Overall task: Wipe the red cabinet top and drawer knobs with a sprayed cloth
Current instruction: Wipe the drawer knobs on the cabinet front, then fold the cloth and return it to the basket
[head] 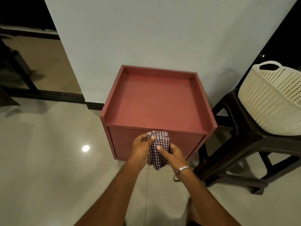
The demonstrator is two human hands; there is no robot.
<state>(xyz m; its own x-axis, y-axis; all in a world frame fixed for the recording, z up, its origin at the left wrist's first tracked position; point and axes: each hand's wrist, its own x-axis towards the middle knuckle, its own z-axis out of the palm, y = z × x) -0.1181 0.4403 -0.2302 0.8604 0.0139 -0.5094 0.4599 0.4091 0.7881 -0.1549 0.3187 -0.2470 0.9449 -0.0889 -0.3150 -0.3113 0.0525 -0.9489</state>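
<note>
pale tiled floor (48,160), white wall behind; red cabinet (156,101) against wall, recessed top bare; checked cloth (158,149) bunched before drawer front, pinched by left hand (140,149) and right hand (175,154), thumbs pressed on it; cream basket (270,98) on dark stool (244,144), contents hidden.

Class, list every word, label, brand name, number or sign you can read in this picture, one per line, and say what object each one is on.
None: no readable text appears anywhere in this view.
The red cabinet, the checked cloth held in both hands, the cream basket, the dark stool, the bracelet and the wall carry no visible lettering, labels or numbers.
</note>
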